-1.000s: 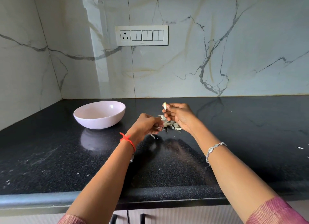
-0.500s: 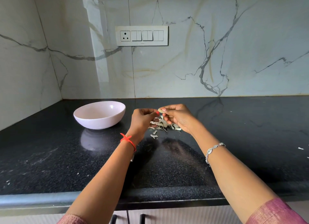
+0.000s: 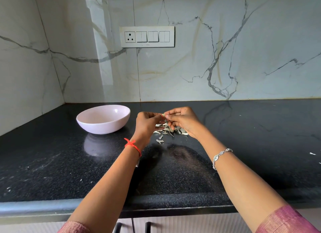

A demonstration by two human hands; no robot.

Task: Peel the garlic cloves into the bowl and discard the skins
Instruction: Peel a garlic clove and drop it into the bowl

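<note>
Black countertop (image 3: 52, 163): pink bowl (image 3: 104, 126), contents unseen; left hand (image 3: 146, 125), right hand (image 3: 184, 119) pinch clove (image 3: 163, 115).

No text is legible; the switch panel (image 3: 146, 36) bears a tiny unreadable mark.

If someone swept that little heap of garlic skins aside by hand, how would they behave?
The garlic skins look like thin, curled flakes, so they are probably very light and floppy, apt to scatter or cling to fingers. The black counter is glossy, so they would likely slide easily rather than catch.
</note>
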